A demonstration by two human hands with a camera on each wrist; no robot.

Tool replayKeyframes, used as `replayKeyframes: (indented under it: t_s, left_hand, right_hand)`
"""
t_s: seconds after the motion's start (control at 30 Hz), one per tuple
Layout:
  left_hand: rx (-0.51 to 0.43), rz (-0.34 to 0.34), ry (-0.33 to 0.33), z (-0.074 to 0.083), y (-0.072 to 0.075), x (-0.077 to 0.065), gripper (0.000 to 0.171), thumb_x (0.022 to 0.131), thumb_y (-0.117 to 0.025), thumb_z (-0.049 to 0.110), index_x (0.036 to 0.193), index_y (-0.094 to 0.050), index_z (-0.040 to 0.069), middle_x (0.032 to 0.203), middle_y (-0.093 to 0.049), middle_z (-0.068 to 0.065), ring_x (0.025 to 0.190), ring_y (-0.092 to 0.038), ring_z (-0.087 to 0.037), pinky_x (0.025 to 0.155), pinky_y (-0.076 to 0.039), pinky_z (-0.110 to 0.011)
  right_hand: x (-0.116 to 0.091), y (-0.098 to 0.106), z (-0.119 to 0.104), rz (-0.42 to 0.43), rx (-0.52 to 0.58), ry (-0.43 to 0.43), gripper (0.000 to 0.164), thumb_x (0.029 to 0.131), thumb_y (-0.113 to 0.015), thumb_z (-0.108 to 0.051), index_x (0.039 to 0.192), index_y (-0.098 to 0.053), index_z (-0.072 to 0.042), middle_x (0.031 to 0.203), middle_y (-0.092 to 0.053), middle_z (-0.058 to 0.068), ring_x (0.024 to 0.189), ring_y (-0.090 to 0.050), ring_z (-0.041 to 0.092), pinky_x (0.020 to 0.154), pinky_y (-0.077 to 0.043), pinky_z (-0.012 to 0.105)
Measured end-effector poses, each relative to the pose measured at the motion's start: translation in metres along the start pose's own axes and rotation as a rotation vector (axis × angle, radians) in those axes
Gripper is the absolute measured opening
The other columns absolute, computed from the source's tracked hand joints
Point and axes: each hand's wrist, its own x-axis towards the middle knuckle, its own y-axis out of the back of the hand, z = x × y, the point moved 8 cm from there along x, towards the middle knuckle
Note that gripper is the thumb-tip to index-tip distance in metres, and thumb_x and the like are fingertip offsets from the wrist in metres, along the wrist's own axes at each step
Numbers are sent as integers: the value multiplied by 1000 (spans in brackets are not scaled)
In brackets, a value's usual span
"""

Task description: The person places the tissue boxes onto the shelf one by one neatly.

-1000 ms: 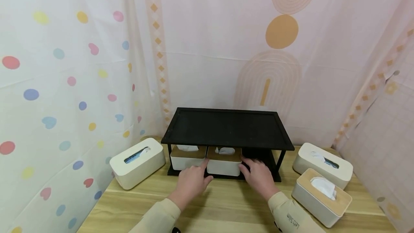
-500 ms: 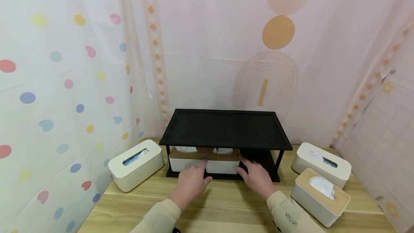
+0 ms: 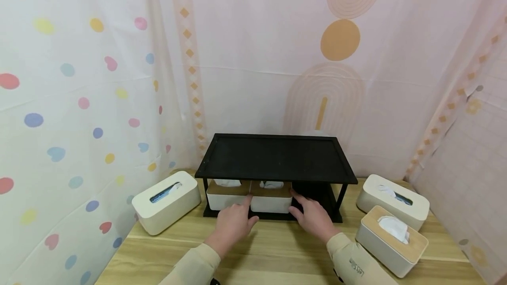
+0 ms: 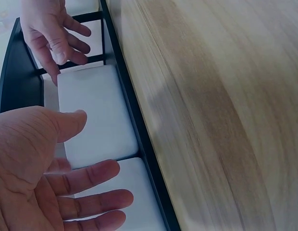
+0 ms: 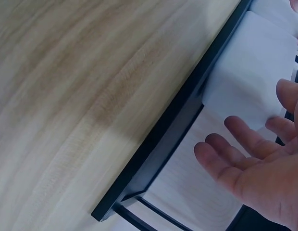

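Note:
Two white tissue boxes with wooden lids stand side by side on the lower level of a black two-tier rack (image 3: 277,157). The rack's top hides their back parts. My left hand (image 3: 233,223) is at the seam between the left tissue box (image 3: 225,202) and the middle tissue box (image 3: 270,205), its index finger extended there. My right hand (image 3: 315,219) is at the middle box's right side, index finger touching near its upper corner. In the left wrist view, the fingers of my left hand (image 4: 24,168) are spread; in the right wrist view, my right hand (image 5: 264,168) has relaxed fingers.
A cream tissue box (image 3: 168,201) stands left of the rack. At the right are another cream tissue box (image 3: 392,201) and a wooden-lidded tissue box (image 3: 390,241) in front of it. Everything rests on a wooden table (image 3: 273,250) before hanging curtains (image 3: 245,78).
The middle tissue box has shifted slightly back and left, and the dark gap beside the left box has narrowed. Both hands stay at its sides. The head view has shifted a little.

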Motion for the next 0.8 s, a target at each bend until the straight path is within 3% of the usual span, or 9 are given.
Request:
replayKeyframes:
  t_s: [0.47,0.8]
  left_hand:
    - [-10,-9,-1,-1,1,-2,67,98,-77,45,152,-55,12,55,-54,1,47,-48,-14,43,-39,-32]
    - [-23,5,-38,0,4,-5,66,98,-77,44,150,-56,9,52,-50,3,45,-46,-12,42,-38,-31]
  right_hand:
    - [-2,-1,-2,-21,0,-6,61,102,-74,-28,157,-54,-10,153,-62,19,131,-66,43,105,-55,58]
    - [-2,-7,4,-74,27,-71,73,104,-72,-32,166,-40,-11,157,-57,23,136,-62,45,107,-54,60]
